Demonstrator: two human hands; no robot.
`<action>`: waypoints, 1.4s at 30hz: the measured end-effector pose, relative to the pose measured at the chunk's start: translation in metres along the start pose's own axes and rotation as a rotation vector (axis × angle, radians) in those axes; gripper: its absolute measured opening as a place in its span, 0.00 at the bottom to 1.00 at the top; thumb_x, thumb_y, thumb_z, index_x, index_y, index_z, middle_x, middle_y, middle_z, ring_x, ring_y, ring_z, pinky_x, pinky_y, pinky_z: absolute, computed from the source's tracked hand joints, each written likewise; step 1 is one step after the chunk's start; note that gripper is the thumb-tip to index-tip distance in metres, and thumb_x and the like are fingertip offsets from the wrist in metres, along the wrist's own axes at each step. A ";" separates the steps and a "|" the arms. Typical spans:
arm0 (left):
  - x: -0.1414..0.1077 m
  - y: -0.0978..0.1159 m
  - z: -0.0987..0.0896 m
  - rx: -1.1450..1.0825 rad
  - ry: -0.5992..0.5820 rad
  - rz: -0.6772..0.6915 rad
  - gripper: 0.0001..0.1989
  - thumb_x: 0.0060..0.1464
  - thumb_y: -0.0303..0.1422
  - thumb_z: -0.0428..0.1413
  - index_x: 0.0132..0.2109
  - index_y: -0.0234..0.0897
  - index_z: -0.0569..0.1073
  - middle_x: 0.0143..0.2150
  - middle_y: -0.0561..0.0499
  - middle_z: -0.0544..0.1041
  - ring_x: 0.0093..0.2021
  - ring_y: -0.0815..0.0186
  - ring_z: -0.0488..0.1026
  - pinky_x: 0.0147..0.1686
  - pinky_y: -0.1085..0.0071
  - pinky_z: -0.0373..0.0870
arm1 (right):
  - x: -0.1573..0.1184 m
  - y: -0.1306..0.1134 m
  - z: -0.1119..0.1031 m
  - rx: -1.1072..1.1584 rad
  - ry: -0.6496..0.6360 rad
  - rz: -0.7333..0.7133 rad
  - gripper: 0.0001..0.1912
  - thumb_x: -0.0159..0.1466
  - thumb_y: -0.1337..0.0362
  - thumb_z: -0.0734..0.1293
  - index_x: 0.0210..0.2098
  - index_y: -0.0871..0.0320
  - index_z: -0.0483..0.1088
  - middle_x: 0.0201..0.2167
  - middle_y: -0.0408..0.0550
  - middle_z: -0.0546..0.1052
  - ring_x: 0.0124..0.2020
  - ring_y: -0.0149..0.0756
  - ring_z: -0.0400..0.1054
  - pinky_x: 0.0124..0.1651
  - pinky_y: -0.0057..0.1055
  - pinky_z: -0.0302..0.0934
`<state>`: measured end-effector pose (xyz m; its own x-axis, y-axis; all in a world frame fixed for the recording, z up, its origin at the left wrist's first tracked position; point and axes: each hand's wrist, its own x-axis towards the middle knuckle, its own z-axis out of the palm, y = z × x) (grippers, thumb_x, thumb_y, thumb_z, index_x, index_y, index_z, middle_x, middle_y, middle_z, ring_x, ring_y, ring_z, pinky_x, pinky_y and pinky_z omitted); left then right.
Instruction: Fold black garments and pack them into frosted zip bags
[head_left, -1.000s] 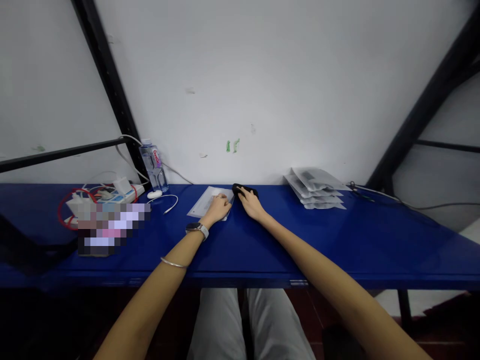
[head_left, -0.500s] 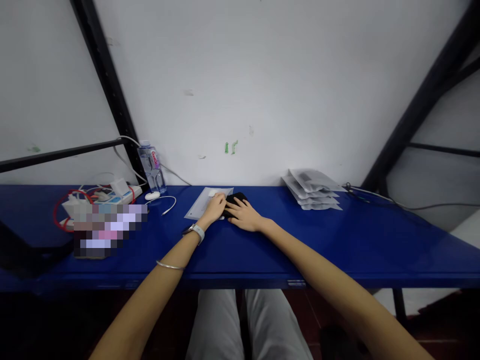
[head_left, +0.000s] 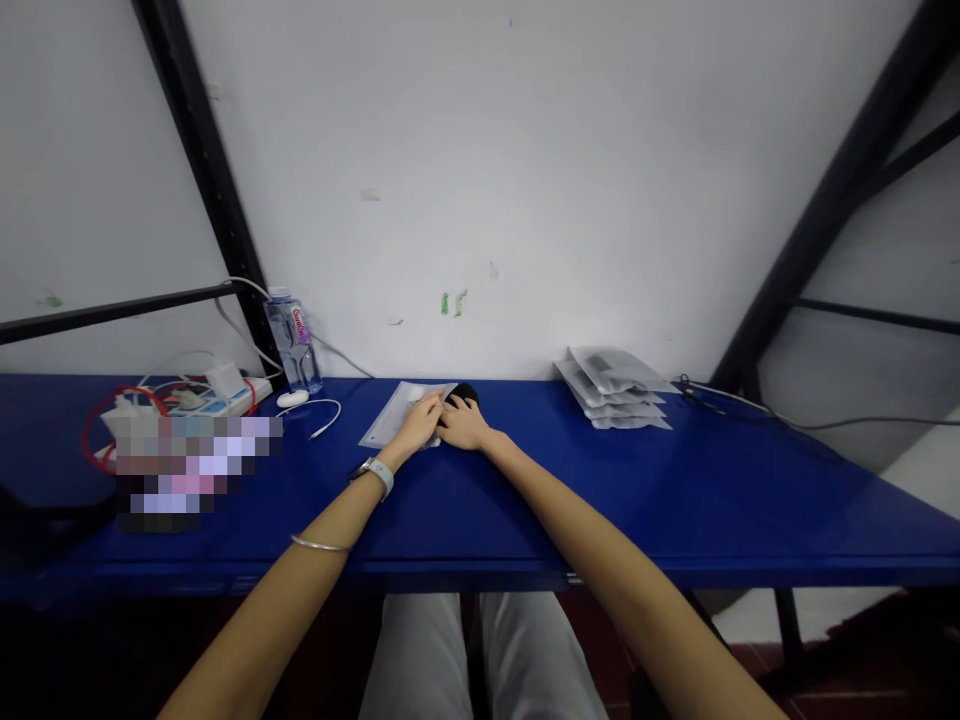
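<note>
A frosted plastic bag point(head_left: 386, 418) lies flat on the blue table. My left hand point(head_left: 421, 420) is at its right, open-looking end, fingers closed on the edge of the plastic. Close against it, my right hand point(head_left: 463, 427) curls its fingers over a soft-looking black item point(head_left: 465, 391). Part of the black item appears to be inside the bag's mouth. My hands cover most of it, so its exact kind cannot be made out.
Several filled frosted bags point(head_left: 611, 390) are stacked at the back right. A water bottle point(head_left: 294, 342), a white charging cable point(head_left: 327, 420) and a power strip point(head_left: 251, 397) with plugs are on the left, beside a blurred-out object point(head_left: 199, 470). Black shelf posts flank the table.
My right hand has moved left, toward my left hand, with the black item. Less of the black item shows beside the bag now. The view has shifted slightly.
</note>
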<state>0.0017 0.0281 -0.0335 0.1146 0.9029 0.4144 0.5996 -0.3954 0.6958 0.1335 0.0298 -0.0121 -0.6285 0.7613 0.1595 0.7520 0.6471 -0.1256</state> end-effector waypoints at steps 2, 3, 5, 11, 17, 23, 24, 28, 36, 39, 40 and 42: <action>-0.002 0.001 -0.003 -0.045 0.013 -0.017 0.15 0.60 0.29 0.42 0.42 0.35 0.74 0.61 0.44 0.69 0.61 0.64 0.65 0.62 0.66 0.59 | -0.005 0.007 -0.008 0.148 -0.054 -0.123 0.18 0.67 0.61 0.59 0.54 0.52 0.70 0.60 0.48 0.68 0.65 0.46 0.53 0.65 0.50 0.46; -0.003 0.003 -0.004 -0.073 0.016 -0.028 0.16 0.60 0.30 0.42 0.46 0.35 0.74 0.61 0.44 0.70 0.60 0.64 0.66 0.61 0.67 0.60 | -0.009 0.014 -0.012 0.228 -0.059 -0.174 0.17 0.67 0.61 0.59 0.53 0.51 0.71 0.60 0.46 0.68 0.64 0.43 0.56 0.65 0.45 0.48; -0.006 0.007 -0.006 -0.123 0.012 -0.041 0.18 0.60 0.31 0.43 0.51 0.34 0.72 0.60 0.43 0.70 0.60 0.64 0.66 0.61 0.66 0.60 | -0.017 0.029 -0.016 0.334 -0.008 -0.221 0.17 0.67 0.60 0.60 0.53 0.53 0.71 0.63 0.46 0.65 0.63 0.39 0.58 0.65 0.38 0.50; -0.007 0.011 -0.005 -0.085 -0.042 0.016 0.15 0.58 0.29 0.45 0.43 0.35 0.76 0.58 0.45 0.72 0.58 0.62 0.68 0.61 0.65 0.60 | -0.025 0.043 -0.006 0.096 0.096 -0.206 0.24 0.68 0.58 0.61 0.60 0.61 0.64 0.64 0.55 0.62 0.66 0.42 0.51 0.67 0.41 0.44; 0.004 -0.002 -0.007 -0.082 -0.137 0.083 0.16 0.60 0.32 0.44 0.44 0.35 0.75 0.55 0.45 0.75 0.55 0.62 0.71 0.58 0.66 0.64 | -0.026 0.018 -0.005 0.055 0.018 -0.401 0.16 0.70 0.63 0.57 0.50 0.53 0.73 0.55 0.43 0.73 0.62 0.36 0.55 0.67 0.40 0.45; 0.002 0.001 -0.006 0.066 -0.109 0.110 0.16 0.58 0.32 0.46 0.46 0.39 0.76 0.59 0.47 0.72 0.62 0.57 0.64 0.63 0.58 0.56 | -0.013 0.021 -0.002 -0.027 0.023 -0.337 0.18 0.69 0.65 0.55 0.48 0.57 0.75 0.55 0.49 0.73 0.61 0.40 0.57 0.66 0.43 0.45; 0.001 0.002 -0.006 0.086 -0.113 0.101 0.16 0.59 0.33 0.46 0.47 0.40 0.76 0.60 0.47 0.71 0.63 0.56 0.61 0.64 0.57 0.53 | -0.008 0.021 0.001 -0.032 0.043 -0.284 0.18 0.69 0.64 0.55 0.51 0.58 0.73 0.57 0.51 0.72 0.62 0.41 0.56 0.66 0.44 0.43; 0.001 0.004 -0.004 0.146 -0.137 0.071 0.18 0.61 0.34 0.45 0.54 0.42 0.72 0.64 0.48 0.66 0.68 0.54 0.53 0.66 0.48 0.43 | 0.010 0.012 0.011 -0.004 0.100 -0.022 0.25 0.68 0.64 0.56 0.63 0.63 0.60 0.65 0.57 0.60 0.67 0.43 0.50 0.68 0.44 0.40; 0.004 -0.005 -0.014 0.114 -0.013 0.082 0.13 0.59 0.31 0.44 0.39 0.37 0.74 0.55 0.44 0.75 0.58 0.60 0.68 0.61 0.60 0.60 | 0.007 0.016 0.000 0.203 0.005 -0.144 0.20 0.68 0.66 0.55 0.56 0.54 0.69 0.63 0.46 0.64 0.65 0.38 0.53 0.66 0.42 0.47; 0.001 0.001 -0.018 0.042 -0.068 0.112 0.13 0.60 0.32 0.44 0.37 0.38 0.73 0.55 0.45 0.75 0.58 0.62 0.68 0.60 0.63 0.61 | -0.004 0.032 -0.009 0.257 0.015 -0.278 0.19 0.68 0.64 0.58 0.56 0.54 0.69 0.65 0.45 0.62 0.66 0.37 0.50 0.66 0.40 0.46; -0.001 0.004 -0.018 0.037 -0.090 0.119 0.13 0.60 0.32 0.44 0.37 0.38 0.73 0.56 0.46 0.74 0.59 0.62 0.67 0.61 0.63 0.60 | -0.006 0.035 -0.009 0.232 0.036 -0.286 0.19 0.68 0.62 0.59 0.56 0.54 0.69 0.65 0.46 0.62 0.66 0.38 0.50 0.66 0.40 0.45; -0.003 0.011 -0.017 0.043 -0.111 0.126 0.12 0.60 0.32 0.45 0.37 0.38 0.74 0.57 0.47 0.74 0.59 0.62 0.67 0.62 0.62 0.59 | -0.009 0.038 -0.006 0.164 0.063 -0.262 0.19 0.68 0.60 0.59 0.56 0.55 0.69 0.64 0.49 0.63 0.65 0.40 0.52 0.66 0.43 0.45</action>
<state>-0.0054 0.0182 -0.0170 0.2762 0.8604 0.4283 0.6078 -0.5016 0.6157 0.1686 0.0473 -0.0123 -0.7796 0.5666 0.2669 0.5202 0.8231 -0.2279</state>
